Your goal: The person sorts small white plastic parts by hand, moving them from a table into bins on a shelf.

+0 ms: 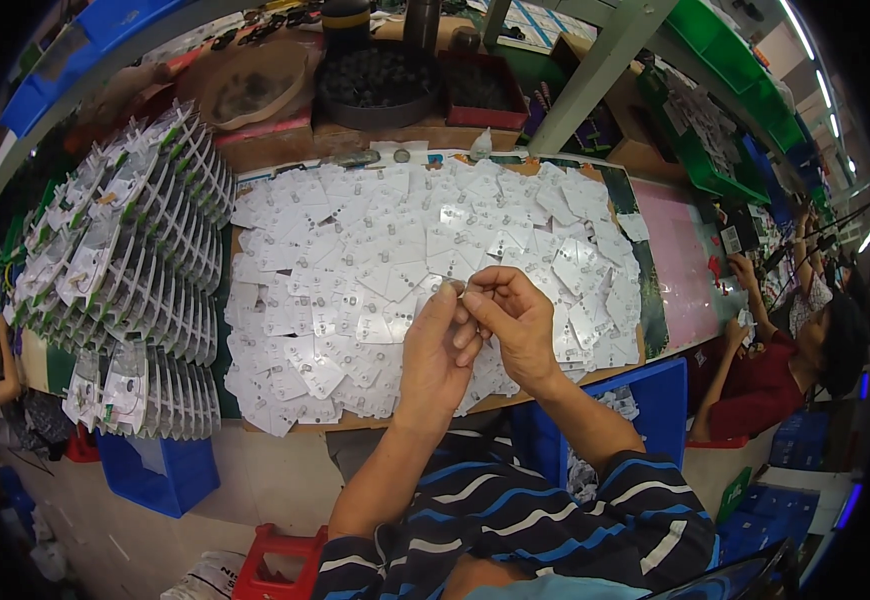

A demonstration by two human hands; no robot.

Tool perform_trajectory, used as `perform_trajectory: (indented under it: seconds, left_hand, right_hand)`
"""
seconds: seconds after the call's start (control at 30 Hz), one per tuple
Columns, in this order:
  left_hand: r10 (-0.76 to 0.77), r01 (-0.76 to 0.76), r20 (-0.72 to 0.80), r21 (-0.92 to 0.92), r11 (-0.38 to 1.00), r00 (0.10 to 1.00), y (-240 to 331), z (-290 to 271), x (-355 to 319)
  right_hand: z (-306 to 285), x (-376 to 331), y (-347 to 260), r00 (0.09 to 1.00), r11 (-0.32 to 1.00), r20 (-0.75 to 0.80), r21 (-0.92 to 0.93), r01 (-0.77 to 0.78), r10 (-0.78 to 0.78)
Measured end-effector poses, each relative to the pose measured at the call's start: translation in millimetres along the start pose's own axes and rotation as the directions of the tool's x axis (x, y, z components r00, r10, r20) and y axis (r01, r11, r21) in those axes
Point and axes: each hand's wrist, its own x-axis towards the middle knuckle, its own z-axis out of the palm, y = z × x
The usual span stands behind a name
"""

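Over the middle of the table, my left hand and my right hand meet at the fingertips. Both are closed in a pinch, and a tiny light-coloured piece seems to sit between them, too small to name. Beneath them spreads a wide layer of overlapping white cards, each with a small clear or grey part on it. The fingers hide some of the cards directly below.
Tall stacks of white, green-edged panels stand at left. At the back are a round tan tray, a black bowl and a red box with small parts. A blue bin sits by my right arm. A co-worker works at right.
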Motion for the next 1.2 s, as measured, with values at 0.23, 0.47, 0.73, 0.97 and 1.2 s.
perform_trajectory:
  seconds: [0.23,0.47,0.73,0.97,1.2]
  left_hand:
    - [-0.023,0.023,-0.002,-0.017,1.000,1.000,3.0,2.4,-2.5]
    - [-0.013,0.014,0.017,-0.026,1.000,1.000,1.5,0.6,-0.5]
    - [-0.022,0.024,0.040,-0.047,0.999,0.999,0.8,-1.6,-0.2]
    - [-0.037,0.039,0.040,-0.033,0.999,0.999,4.5,-0.6,-1.1]
    - [-0.043,0.044,0.060,-0.008,0.999,0.997,5.9,-1.6,-1.0]
  right_hand:
    - [1.4,0.0,-1.5,1.000,1.000,-0.001,0.011,0.010,-0.010]
    - [0.8,0.4,1.4,1.000,1.000,0.003,0.009,0.005,-0.005]
    - [0.8,-0.5,3.9,0.999,0.999,0.003,-0.030,0.032,-0.032]
    - [1.7,-1.8,1.6,0.999,0.999,0.013,-0.024,0.029,-0.029]
    - [2.1,-2.5,-0.3,0.999,0.999,0.018,-0.020,0.028,-0.028]
